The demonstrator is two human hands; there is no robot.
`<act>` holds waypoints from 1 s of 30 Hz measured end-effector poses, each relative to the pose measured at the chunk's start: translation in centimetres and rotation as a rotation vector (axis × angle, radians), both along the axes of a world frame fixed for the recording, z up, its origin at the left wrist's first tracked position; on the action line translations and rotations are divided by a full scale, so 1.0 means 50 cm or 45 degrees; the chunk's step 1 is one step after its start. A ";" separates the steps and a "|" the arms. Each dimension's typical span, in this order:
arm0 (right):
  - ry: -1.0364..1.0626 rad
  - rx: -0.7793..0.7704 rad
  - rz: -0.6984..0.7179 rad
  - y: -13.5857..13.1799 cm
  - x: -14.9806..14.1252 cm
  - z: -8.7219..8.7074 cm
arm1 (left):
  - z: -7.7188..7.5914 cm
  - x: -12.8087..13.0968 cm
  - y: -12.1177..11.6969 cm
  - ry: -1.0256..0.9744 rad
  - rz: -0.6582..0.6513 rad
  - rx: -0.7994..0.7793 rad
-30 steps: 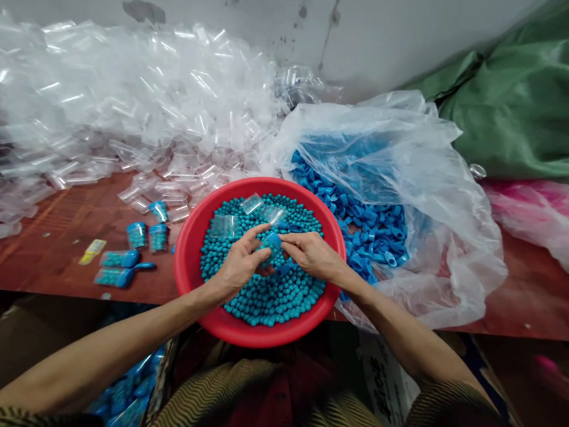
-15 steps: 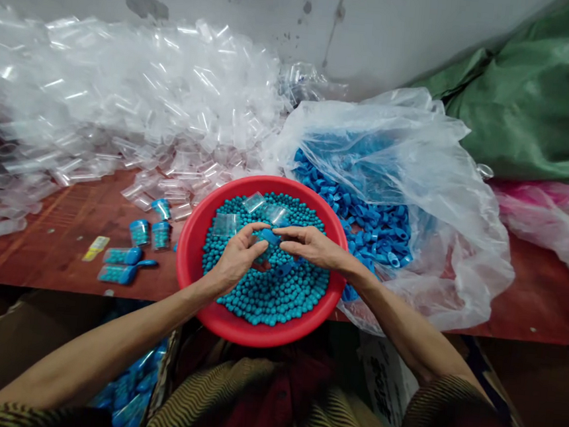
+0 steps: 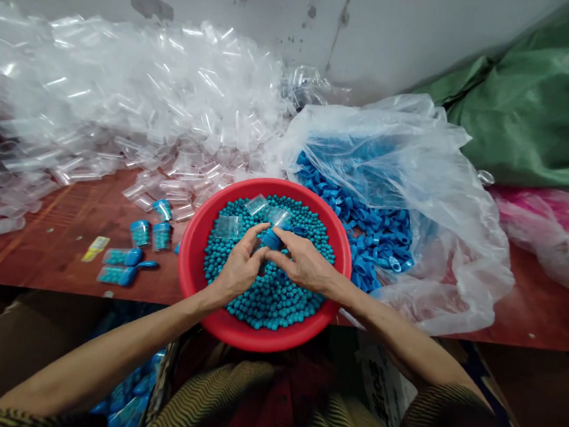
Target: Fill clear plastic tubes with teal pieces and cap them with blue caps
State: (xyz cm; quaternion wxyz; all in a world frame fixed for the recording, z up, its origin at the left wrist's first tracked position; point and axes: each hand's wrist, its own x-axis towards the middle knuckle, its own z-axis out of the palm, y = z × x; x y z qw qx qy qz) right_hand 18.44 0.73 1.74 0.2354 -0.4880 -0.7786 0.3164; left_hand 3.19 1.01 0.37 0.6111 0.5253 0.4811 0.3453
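Observation:
Over a red basin of blue-green beads, my left hand and my right hand meet around one small container with a blue cap. Thumbs and index fingers of both hands pinch it; its lower part is mostly hidden behind them. Clear plastic tubes lie on the beads, one at the left and another near the back. A loose blue cap rests just behind my right hand.
Left of the basin stand several filled, capped containers, with others lying down. Clear empty tubes are heaped along the back. Blue caps spill from a clear plastic bag at the right. Green fabric fills the back right.
My right thumb and fingers have closed further around the blue-capped container, and both hands sit closer together. The view has shifted slightly.

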 end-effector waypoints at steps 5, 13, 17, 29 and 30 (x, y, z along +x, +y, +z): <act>-0.395 0.023 0.018 -0.019 -0.023 -0.008 | -0.010 0.003 0.000 -0.039 0.035 0.067; -0.250 0.098 -0.120 -0.029 -0.041 -0.029 | -0.010 0.017 -0.005 -0.030 0.077 0.130; -0.362 0.134 -0.138 -0.038 -0.045 -0.038 | -0.011 0.025 -0.014 0.100 0.114 0.272; -0.231 0.068 0.164 0.000 0.011 -0.023 | 0.031 -0.120 0.017 0.793 -0.131 0.378; -0.222 0.080 0.077 0.009 0.030 -0.025 | 0.044 -0.158 0.020 0.901 -0.098 0.388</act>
